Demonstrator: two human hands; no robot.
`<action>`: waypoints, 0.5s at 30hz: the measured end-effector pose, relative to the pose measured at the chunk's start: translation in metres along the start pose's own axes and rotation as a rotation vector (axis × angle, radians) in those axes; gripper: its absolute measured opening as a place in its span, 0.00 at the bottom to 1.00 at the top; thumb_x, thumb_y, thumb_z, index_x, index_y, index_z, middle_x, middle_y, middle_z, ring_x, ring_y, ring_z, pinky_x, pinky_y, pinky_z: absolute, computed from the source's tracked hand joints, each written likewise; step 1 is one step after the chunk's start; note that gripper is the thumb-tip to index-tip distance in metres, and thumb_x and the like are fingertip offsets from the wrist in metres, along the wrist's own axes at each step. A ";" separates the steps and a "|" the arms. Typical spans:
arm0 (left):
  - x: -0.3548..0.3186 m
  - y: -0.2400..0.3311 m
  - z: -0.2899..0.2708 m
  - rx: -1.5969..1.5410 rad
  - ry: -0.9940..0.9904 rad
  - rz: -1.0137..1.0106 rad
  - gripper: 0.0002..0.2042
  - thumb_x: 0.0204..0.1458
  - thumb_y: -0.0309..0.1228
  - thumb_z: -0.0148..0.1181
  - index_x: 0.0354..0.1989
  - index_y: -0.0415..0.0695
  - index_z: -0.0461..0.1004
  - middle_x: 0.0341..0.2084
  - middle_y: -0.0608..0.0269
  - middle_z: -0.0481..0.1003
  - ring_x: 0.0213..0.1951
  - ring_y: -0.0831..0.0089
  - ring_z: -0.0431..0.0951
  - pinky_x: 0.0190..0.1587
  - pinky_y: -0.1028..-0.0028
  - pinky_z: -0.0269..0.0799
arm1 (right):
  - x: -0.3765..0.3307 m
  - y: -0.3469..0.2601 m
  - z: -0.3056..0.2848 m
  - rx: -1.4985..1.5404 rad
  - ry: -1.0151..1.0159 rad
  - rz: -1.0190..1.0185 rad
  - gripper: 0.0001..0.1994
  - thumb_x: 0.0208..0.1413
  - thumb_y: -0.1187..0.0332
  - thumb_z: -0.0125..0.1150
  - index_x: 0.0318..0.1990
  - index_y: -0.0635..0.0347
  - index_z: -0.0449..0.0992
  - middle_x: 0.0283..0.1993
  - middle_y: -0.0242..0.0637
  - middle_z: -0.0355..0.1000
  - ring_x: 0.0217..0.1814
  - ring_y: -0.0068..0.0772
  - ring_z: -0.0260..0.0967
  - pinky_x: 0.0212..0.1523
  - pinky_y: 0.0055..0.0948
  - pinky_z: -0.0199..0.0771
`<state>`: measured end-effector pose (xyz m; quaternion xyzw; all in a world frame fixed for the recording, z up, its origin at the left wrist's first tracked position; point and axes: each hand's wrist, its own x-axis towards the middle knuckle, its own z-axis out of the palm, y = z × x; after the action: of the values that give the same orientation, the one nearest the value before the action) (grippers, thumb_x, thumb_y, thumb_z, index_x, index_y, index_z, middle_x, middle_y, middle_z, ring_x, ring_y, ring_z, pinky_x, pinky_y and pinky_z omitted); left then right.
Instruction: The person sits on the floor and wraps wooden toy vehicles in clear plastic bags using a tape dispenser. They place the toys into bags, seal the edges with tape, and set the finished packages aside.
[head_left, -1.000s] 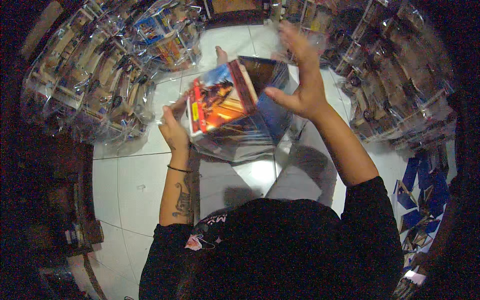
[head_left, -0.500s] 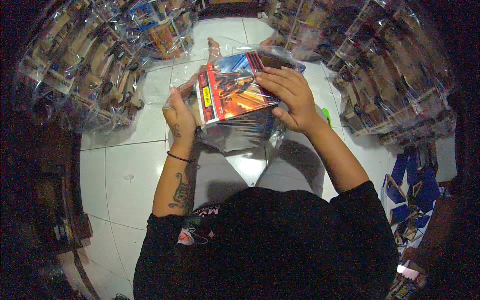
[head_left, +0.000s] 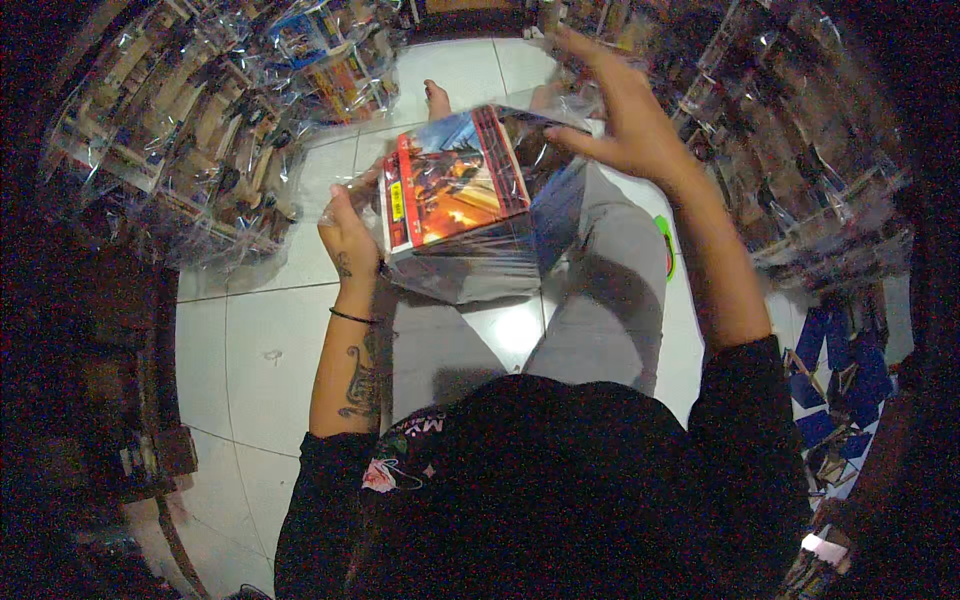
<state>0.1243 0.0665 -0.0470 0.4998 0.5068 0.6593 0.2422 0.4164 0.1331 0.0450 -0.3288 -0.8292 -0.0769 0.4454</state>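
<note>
A thick stack of what look like books (head_left: 455, 185), wrapped in clear plastic, is above my lap. Its top cover is colourful, with a red edge strip and a small yellow label. My left hand (head_left: 350, 235) supports the stack at its left side, some fingers hidden behind the plastic. Raised at the upper right, my right hand (head_left: 635, 130) is open with its fingers stretched out. Its thumb is close to the stack's far right corner, by the loose plastic; whether it touches is unclear.
Plastic-covered stacks of books stand at the left (head_left: 190, 180) and right (head_left: 780, 170). A green and black object (head_left: 666, 245) lies on the white tiled floor (head_left: 260, 350) beside my right leg. Several dark blue pieces (head_left: 840, 370) lie at the lower right.
My right hand has lifted off the top cover and moved up and right, fingers spreading. The stack has turned and tilted, showing more of its near and right sides. My left hand stays on it.
</note>
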 end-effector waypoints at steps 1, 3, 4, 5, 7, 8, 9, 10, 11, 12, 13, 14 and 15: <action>-0.002 0.000 0.001 0.057 0.028 -0.026 0.26 0.63 0.40 0.34 0.39 0.28 0.75 0.36 0.51 0.78 0.39 0.67 0.77 0.48 0.70 0.68 | 0.013 0.005 -0.006 0.037 -0.252 0.074 0.24 0.52 0.54 0.55 0.52 0.59 0.70 0.50 0.46 0.70 0.52 0.49 0.67 0.53 0.41 0.64; 0.002 -0.004 -0.002 0.145 0.026 -0.052 0.25 0.63 0.40 0.35 0.39 0.29 0.75 0.36 0.51 0.78 0.39 0.67 0.77 0.48 0.70 0.68 | 0.042 0.012 -0.010 0.155 -0.621 0.252 0.19 0.54 0.55 0.55 0.46 0.61 0.73 0.42 0.48 0.73 0.46 0.49 0.70 0.48 0.38 0.67; 0.005 -0.010 -0.004 0.212 0.114 -0.090 0.26 0.63 0.41 0.36 0.39 0.29 0.76 0.36 0.51 0.78 0.39 0.67 0.77 0.47 0.70 0.68 | 0.055 0.012 -0.007 0.393 -0.340 0.335 0.18 0.53 0.59 0.58 0.46 0.62 0.72 0.40 0.45 0.73 0.43 0.42 0.70 0.45 0.35 0.68; 0.009 -0.015 -0.009 0.260 0.143 -0.113 0.26 0.62 0.42 0.38 0.39 0.29 0.76 0.36 0.52 0.78 0.38 0.67 0.77 0.47 0.70 0.68 | 0.060 0.014 -0.005 0.635 -0.048 0.406 0.16 0.52 0.63 0.61 0.46 0.63 0.72 0.38 0.42 0.72 0.39 0.35 0.69 0.43 0.32 0.68; 0.024 -0.031 -0.018 0.293 0.242 -0.132 0.26 0.61 0.44 0.40 0.39 0.30 0.76 0.35 0.52 0.78 0.38 0.68 0.76 0.46 0.70 0.67 | 0.058 0.010 0.011 0.681 0.319 0.549 0.15 0.54 0.63 0.58 0.44 0.65 0.72 0.36 0.41 0.72 0.37 0.30 0.69 0.41 0.29 0.67; 0.030 -0.040 -0.025 0.251 0.255 -0.134 0.26 0.60 0.46 0.42 0.38 0.30 0.76 0.34 0.54 0.77 0.36 0.68 0.75 0.45 0.70 0.67 | 0.048 0.006 0.022 0.497 0.384 0.623 0.17 0.57 0.59 0.53 0.42 0.66 0.73 0.37 0.42 0.73 0.38 0.31 0.69 0.42 0.30 0.67; 0.036 -0.048 -0.029 0.214 0.270 -0.140 0.27 0.58 0.48 0.45 0.37 0.30 0.76 0.33 0.55 0.77 0.35 0.68 0.74 0.44 0.69 0.67 | 0.032 0.004 0.033 0.293 0.495 0.658 0.21 0.60 0.54 0.48 0.40 0.68 0.73 0.37 0.44 0.73 0.39 0.33 0.70 0.43 0.31 0.66; 0.042 -0.056 -0.034 0.178 0.303 -0.173 0.27 0.57 0.49 0.45 0.37 0.30 0.76 0.33 0.56 0.77 0.35 0.68 0.73 0.44 0.69 0.67 | 0.013 -0.001 0.050 0.441 0.391 0.637 0.19 0.60 0.55 0.48 0.41 0.65 0.73 0.37 0.49 0.73 0.39 0.43 0.70 0.43 0.36 0.67; 0.046 -0.063 -0.037 0.123 0.326 -0.194 0.27 0.57 0.49 0.46 0.37 0.30 0.76 0.32 0.56 0.77 0.34 0.69 0.73 0.44 0.69 0.66 | -0.008 -0.008 0.071 0.576 0.291 0.629 0.18 0.61 0.56 0.47 0.42 0.63 0.73 0.37 0.54 0.72 0.39 0.54 0.71 0.43 0.40 0.69; 0.050 -0.068 -0.041 0.166 0.336 -0.239 0.28 0.56 0.51 0.47 0.37 0.30 0.76 0.31 0.57 0.76 0.33 0.68 0.72 0.43 0.69 0.66 | -0.035 -0.015 0.090 0.504 0.265 0.652 0.18 0.61 0.56 0.46 0.43 0.64 0.73 0.38 0.54 0.72 0.41 0.55 0.70 0.44 0.41 0.68; 0.052 -0.071 -0.043 0.208 0.336 -0.269 0.29 0.56 0.51 0.46 0.37 0.30 0.76 0.31 0.56 0.76 0.33 0.67 0.72 0.43 0.69 0.66 | -0.063 -0.021 0.111 0.457 0.118 0.732 0.18 0.61 0.57 0.45 0.44 0.64 0.72 0.38 0.54 0.73 0.42 0.57 0.70 0.45 0.42 0.67; 0.054 -0.071 -0.045 0.233 0.343 -0.276 0.29 0.56 0.51 0.46 0.37 0.30 0.76 0.31 0.56 0.76 0.33 0.67 0.72 0.42 0.69 0.66 | -0.090 -0.022 0.127 0.394 0.227 0.815 0.19 0.62 0.57 0.44 0.45 0.65 0.72 0.40 0.55 0.72 0.45 0.58 0.69 0.47 0.42 0.66; 0.054 -0.069 -0.045 0.256 0.353 -0.284 0.29 0.56 0.52 0.46 0.37 0.30 0.75 0.30 0.56 0.76 0.33 0.66 0.72 0.42 0.68 0.66 | -0.116 -0.021 0.141 0.349 0.206 0.975 0.19 0.62 0.57 0.43 0.46 0.66 0.71 0.41 0.56 0.72 0.48 0.59 0.68 0.49 0.43 0.65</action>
<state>0.0502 0.1171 -0.0869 0.3272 0.6856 0.6263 0.1749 0.3518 0.1210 -0.1267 -0.5879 -0.5324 0.2465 0.5569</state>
